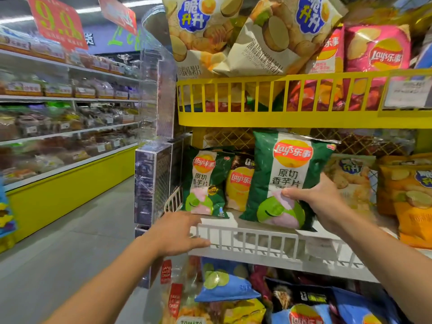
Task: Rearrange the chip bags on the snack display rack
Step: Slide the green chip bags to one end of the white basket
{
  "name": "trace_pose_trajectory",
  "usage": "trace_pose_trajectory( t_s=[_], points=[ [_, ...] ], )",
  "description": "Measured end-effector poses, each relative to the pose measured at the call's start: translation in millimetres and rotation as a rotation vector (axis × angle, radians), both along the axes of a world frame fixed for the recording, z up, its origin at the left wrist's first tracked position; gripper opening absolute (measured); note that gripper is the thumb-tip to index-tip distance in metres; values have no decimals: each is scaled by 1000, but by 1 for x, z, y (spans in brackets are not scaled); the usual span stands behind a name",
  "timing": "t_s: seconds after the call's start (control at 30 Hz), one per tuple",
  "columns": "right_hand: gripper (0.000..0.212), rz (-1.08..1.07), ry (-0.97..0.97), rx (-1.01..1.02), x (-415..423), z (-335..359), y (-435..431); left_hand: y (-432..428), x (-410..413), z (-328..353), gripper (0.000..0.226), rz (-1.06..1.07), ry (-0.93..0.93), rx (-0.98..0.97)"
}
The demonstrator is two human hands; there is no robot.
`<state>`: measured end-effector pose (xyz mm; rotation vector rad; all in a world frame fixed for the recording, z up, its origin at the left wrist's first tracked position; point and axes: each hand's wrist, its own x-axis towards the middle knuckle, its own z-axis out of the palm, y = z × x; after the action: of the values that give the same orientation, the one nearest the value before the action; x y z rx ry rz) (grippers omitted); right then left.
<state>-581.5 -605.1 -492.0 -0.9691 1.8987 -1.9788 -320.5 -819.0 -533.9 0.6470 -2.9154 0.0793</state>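
Right hand (320,199) clamped on upright green Lay's bag (285,174), white centre stripe; left hand (180,232) spread, empty, at white rail (257,239)

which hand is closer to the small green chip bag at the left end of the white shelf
Left. The left hand rests open on the white shelf rail just below the small green bag; the right hand grips the big green bag farther right.

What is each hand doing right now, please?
Left hand: open, holding nothing, fingers by the white shelf rail.
Right hand: closed on the large green chip bag.
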Motion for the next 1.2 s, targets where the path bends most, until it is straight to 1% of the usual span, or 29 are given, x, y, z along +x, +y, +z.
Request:
trace_pose_trajectory(
  t_s=[0.07, 0.13, 0.23, 0.27, 0.33, 0.37, 0.43, 0.5, 0.53, 0.57, 0.63, 0.7, 0.77, 0.83, 0.87, 0.97, 1.03, 1.1, 1.17, 1.2],
  points=[
    [70, 17, -18, -3, 12, -2, -19, -1, 1, -7, 59, 2, -9, -33],
    [67, 46, -40, 4, 25, -4, -37, -4, 2, -11, 60, -5, 22, -28],
    [83, 94, -96, 18, 40, -7, -64, -9, 3, -15, 59, -19, 28, -17],
    [82, 112, -108, 23, 44, -7, -73, -10, 3, -15, 57, -26, 26, -18],
    [71, 119, -106, 43, 52, -7, -90, -9, 5, -15, 56, -41, 23, -40],
    [69, 130, -105, 54, 57, -6, -99, -10, 6, -16, 56, -43, 20, -57],
    [75, 138, -103, 72, 65, -8, -118, -10, 7, -16, 56, -41, 8, -78],
    [90, 145, -114, 100, 71, -11, -135, -12, 6, -15, 53, -45, -9, -85],
    [92, 151, -117, 115, 74, -12, -141, -14, 5, -15, 52, -51, -13, -82],
    [90, 162, -117, 130, 77, -15, -147, -16, 4, -15, 52, -59, -14, -75],
    [84, 178, -120, 157, 84, -19, -155, -21, 2, -17, 61, -63, -20, -58],
    [73, 195, -138, 167, 87, -23, -161, -24, 0, -18, 64, -61, -27, -51],
    [67, 208, -147, 180, 88, -26, -165, -22, -1, -17, 55, -53, -23, -44],
    [63, 219, -141, 212, 90, -30, -168, -19, -1, -15, 37, -46, -9, -53],
    [61, 222, -136, 227, 91, -32, -168, -17, -1, -15, 34, -36, -11, -54],
    [54, 199, -137, 254, 89, -38, -168, -14, -2, -14, 35, -28, -15, -60],
    [55, 166, -94, 294, 88, -38, -166, -13, -2, -15, 36, -28, -7, -60],
    [60, 95, 14, 338, 90, -35, -163, -12, -2, -15, 37, -33, 3, -58],
    [77, -88, 232, 339, 93, -28, -152, -12, -1, -13, 38, -35, 8, -57],
    [85, -184, 402, 313, 94, -23, -144, -10, -1, -12, 38, -39, 5, -57]
  ],
)
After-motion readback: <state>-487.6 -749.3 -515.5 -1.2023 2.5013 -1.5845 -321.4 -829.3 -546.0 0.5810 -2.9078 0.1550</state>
